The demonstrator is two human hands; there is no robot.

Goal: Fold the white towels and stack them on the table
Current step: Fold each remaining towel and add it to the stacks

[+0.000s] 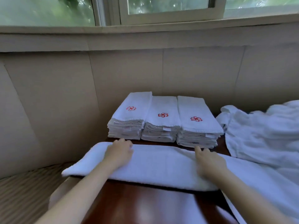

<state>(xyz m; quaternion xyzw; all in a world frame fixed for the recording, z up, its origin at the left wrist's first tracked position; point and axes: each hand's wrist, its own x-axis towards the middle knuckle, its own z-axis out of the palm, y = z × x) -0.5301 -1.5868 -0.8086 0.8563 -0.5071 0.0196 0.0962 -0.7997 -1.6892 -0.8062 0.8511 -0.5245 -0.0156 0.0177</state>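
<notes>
A long white towel [161, 164], folded lengthwise into a strip, lies across the dark wooden table [145, 206]. My left hand [119, 153] rests on its left part with the fingers curled at the far edge. My right hand [208, 160] lies flat on its right part, fingers pointing toward the stacks. Behind the strip stand three stacks of folded white towels with red flower emblems: left stack [129, 117], middle stack [161, 122], right stack [198, 125].
A heap of unfolded white towels [262, 135] covers the right side of the table and hangs over its edge. A beige padded wall [64, 94] curves behind, with a window [161, 7] above. A striped cushion [24, 196] lies lower left.
</notes>
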